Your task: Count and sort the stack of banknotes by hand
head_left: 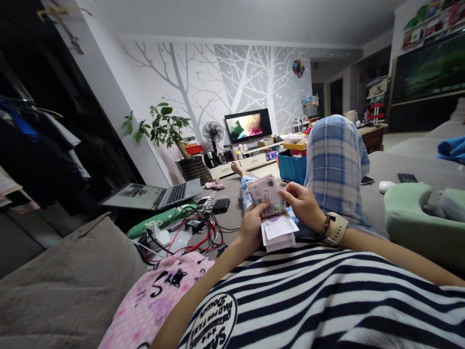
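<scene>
A stack of banknotes (264, 190), marked with the figure 5, is gripped in my left hand (251, 224), thumb across its front. Below that hand hang several folded-over notes (279, 228), pale and slightly fanned, near the striped shirt. My right hand (302, 199), with a watch (337, 229) on its wrist, pinches the right edge of the stack between thumb and forefinger. Behind the notes is a leg in blue plaid trousers (332, 165), its knee raised.
On the left lie an open laptop (145, 195), tangled cables (209, 232), a black box-shaped device (221, 205) and a pink blanket (160, 300). A green neck pillow (407, 208), a remote (407, 178) and a white mouse-like object (388, 186) rest at the right. A lit television (248, 125) stands beyond.
</scene>
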`<state>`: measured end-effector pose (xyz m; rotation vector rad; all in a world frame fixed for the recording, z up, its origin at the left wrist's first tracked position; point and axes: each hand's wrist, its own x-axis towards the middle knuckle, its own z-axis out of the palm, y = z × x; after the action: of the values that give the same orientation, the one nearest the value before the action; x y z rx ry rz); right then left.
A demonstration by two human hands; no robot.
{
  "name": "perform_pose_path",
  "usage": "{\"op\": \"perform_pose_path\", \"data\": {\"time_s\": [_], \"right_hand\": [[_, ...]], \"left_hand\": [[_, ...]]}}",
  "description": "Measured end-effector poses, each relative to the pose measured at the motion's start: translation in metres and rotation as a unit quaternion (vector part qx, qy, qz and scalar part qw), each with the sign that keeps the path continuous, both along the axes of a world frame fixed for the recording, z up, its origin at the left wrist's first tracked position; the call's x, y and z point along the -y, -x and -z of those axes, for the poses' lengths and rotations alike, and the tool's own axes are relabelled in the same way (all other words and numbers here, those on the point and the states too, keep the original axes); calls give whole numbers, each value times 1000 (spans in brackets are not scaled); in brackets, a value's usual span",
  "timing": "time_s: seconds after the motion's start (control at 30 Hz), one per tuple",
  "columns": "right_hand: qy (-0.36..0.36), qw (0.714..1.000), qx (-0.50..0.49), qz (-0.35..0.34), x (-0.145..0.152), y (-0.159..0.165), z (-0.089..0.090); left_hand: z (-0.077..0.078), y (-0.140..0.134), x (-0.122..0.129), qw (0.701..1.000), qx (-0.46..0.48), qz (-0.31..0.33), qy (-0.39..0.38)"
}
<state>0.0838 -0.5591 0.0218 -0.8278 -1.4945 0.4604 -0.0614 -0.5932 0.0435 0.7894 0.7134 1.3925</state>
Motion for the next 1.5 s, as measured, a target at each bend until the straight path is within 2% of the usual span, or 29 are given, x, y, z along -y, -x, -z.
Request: {"op": "perform_pose_path", "data": {"time_s": [0.13, 0.37, 0.53, 0.67, 0.77, 0.87, 0.93, 1.07, 1.17, 1.33, 1.5], "right_hand": [[-11, 1000, -7, -5, 2, 0, -1], [-21, 998, -11, -64, 12, 1, -6], [-36, 992, 7, -118, 17, 0, -4], [-55, 988, 7, -146, 18, -2, -2], [-63, 985, 14, -162, 19, -3, -3], [-68, 982, 29, -175, 21, -4, -4], [-67, 984, 30, -160, 20, -4, -5], [-35, 997, -13, -62, 14, -4, -4], [-14, 999, -26, -15, 8, -3, -3], [-6, 1000, -7, -2, 2, -1, -1], [0, 1000, -7, -6, 3, -1, -1]], "left_hand": [[-1, -1, -4, 999, 30, 33, 12], [-7, -2, -3, 999, 31, 29, 31], [-5, 0, 2, 1000, 11, 5, 6], [-5, 3, 4, 1000, 8, 25, -14], [-6, 2, 1, 998, 28, 49, 8], [-5, 1, -3, 998, 40, 33, 21], [-5, 1, -3, 999, 40, 22, 20], [-4, 3, -1, 1000, 8, 17, 15], [-4, 3, 2, 1000, -22, -12, 4], [-2, 1, 2, 1000, -13, -27, -5], [-3, -2, -1, 1000, 15, 8, 4]]}}
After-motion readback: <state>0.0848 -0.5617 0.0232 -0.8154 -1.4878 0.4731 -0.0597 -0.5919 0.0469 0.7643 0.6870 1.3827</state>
